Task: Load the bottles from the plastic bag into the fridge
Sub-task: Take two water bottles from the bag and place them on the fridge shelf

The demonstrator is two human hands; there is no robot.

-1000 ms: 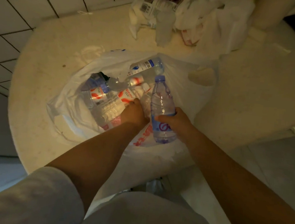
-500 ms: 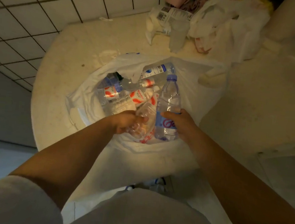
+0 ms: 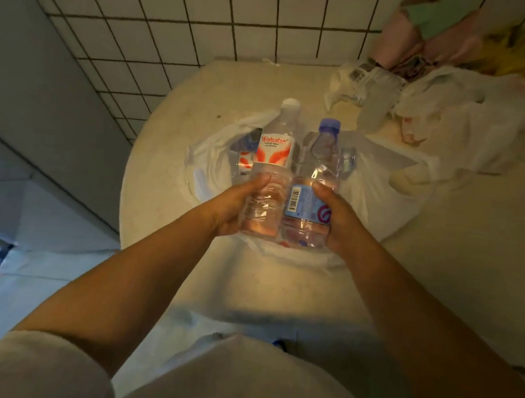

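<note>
The fingers of the left hand (image 3: 233,204) and the right hand (image 3: 337,216) are hidden behind the two bottles; only thumbs show. The bottles left in the plastic bag (image 3: 374,177) are mostly covered by the white-capped bottle (image 3: 272,168) and the blue-capped bottle (image 3: 315,184), so their number cannot be told. The heap of bags (image 3: 458,120) at the far right is blurred, its contents unclear, and the pink and yellow things (image 3: 453,34) are cut by the top edge

My left hand (image 3: 228,207) is holding a clear bottle (image 3: 271,171) wearing a white cap and a red-and-white label; my right hand (image 3: 337,219) is gripping a clear bottle (image 3: 315,184) showing a purple cap and pale blue label; the plastic bag (image 3: 379,190) is looking white; the wall tiles (image 3: 182,17) are showing white with dark grout.
</note>
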